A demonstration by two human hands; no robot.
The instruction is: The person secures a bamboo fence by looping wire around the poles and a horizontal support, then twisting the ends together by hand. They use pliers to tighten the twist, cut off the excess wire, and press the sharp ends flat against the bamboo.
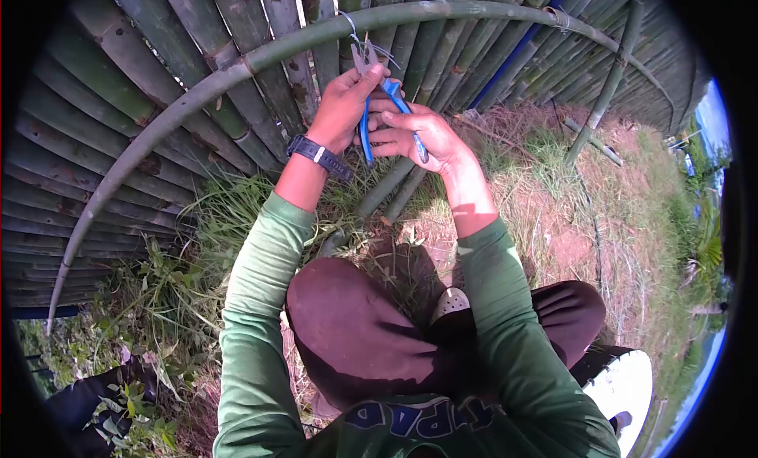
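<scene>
A pair of pliers (397, 99) with blue handles points up toward a bent bamboo pole (308, 44). My right hand (426, 137) is around the spread handles, fingers reaching between them. My left hand (341, 106), with a dark watch (320, 158) on its wrist, is closed at the pliers' head, its thumb along the metal jaws. Just above the jaws, a thin pale wire (348, 22) loops around the pole, with loose ends by my fingertips. Whether the jaws grip the wire is too small to tell.
Behind the pole stands a wall of upright bamboo lengths (276, 103). Another tie (560, 18) binds the pole farther right, near a slanted bamboo brace (608, 91). Cut bamboo pieces (387, 188) lie in the grass below my hands. My bent knees are close beneath my arms.
</scene>
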